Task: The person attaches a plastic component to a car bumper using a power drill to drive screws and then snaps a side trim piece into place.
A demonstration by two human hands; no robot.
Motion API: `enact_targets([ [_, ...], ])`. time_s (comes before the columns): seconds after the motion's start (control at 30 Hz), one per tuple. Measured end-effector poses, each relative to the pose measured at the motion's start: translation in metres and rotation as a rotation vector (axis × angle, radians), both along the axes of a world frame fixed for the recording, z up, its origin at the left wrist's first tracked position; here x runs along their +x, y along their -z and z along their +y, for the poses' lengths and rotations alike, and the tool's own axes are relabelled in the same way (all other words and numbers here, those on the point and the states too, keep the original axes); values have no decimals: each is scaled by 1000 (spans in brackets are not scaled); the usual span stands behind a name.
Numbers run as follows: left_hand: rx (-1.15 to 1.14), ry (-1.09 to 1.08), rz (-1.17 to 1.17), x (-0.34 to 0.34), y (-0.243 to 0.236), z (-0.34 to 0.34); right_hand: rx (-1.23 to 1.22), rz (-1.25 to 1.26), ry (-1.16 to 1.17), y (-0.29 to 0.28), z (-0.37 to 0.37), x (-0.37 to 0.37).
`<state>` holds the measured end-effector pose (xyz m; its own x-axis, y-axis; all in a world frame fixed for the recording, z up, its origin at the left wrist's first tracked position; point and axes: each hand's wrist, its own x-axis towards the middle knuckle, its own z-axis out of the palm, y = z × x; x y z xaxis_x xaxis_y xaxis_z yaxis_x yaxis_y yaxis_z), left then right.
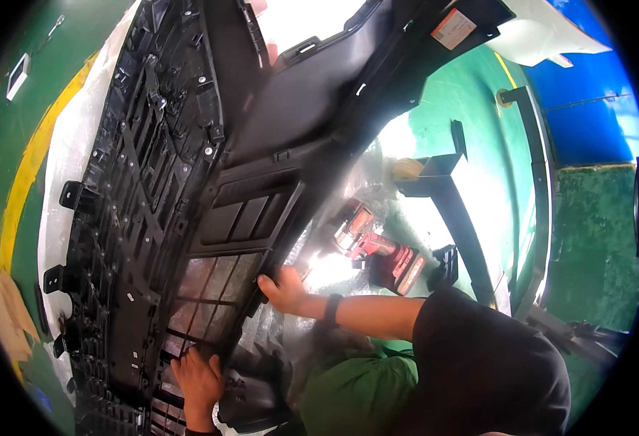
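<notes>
A large black plastic panel [312, 102] with grille openings runs diagonally across the view, beside a ribbed black grille assembly [145, 145] studded with silver fasteners. My right hand [283, 291] grips the panel's right edge near a mesh opening, thumb on top and other fingers mostly hidden. At the bottom, my left hand [197, 385] has bent fingers hooked on the same panel's lower grille. A red cordless power tool [377, 247] lies on shiny clear wrapping to the right of the panel, beyond my right hand.
A dark metal frame [446, 203] stands on the right, in front of blue panels [581, 116]. Green floor with a yellow line [33, 160] shows at the left, with brown sheet material [11, 312] at the edge. Black plastic pieces [254, 385] lie below the panel.
</notes>
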<state>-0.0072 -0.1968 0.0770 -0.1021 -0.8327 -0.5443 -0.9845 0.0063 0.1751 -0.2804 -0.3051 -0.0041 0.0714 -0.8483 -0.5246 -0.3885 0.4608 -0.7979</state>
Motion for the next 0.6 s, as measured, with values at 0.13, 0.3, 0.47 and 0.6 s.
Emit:
enact_targets([
  [0.13,29,5,4,4,5,-1,65,-54,60,-20,-8,-2],
  [0.3,-47,46,-36,5,9,7,269,-257,83,-104,-52,-73],
  [0.47,92,24,-62,-1,-4,-10,-305,-185,546,-62,-131,-177],
  [0.6,204,14,-55,-4,-21,-24,-590,-171,560,-20,-186,-180],
])
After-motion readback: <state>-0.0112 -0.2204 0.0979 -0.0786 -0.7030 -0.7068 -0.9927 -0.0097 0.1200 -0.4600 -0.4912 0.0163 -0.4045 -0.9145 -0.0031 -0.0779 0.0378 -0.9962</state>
